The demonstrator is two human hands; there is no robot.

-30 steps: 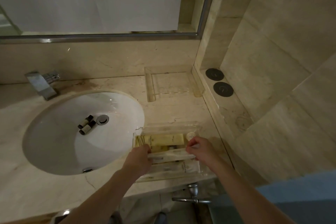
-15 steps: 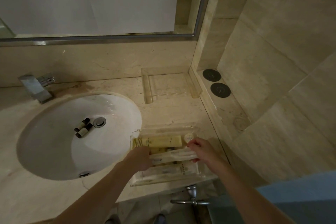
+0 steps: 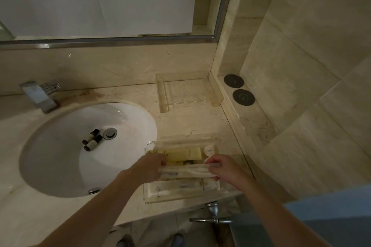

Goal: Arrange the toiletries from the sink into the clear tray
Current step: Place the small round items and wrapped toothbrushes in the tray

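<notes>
A clear tray (image 3: 181,198) sits on the counter to the right of the white sink (image 3: 60,166). It holds a yellow tube (image 3: 186,153), a small round white lid (image 3: 208,150) and pale sachets (image 3: 176,186). My left hand (image 3: 148,168) and my right hand (image 3: 224,170) each grip one end of a long white wrapped packet (image 3: 186,172) held across the tray. Two small dark bottles (image 3: 92,140) lie in the sink beside the drain (image 3: 110,133).
A second clear tray (image 3: 188,90) stands at the back near the wall. Two black round discs (image 3: 239,89) lie on the ledge at right. A chrome faucet (image 3: 40,96) is at the sink's back left. A metal handle (image 3: 212,216) sticks out below the counter edge.
Both hands still hold the white packet over the tray; it has shifted only slightly. The bottles in the sink have not moved.
</notes>
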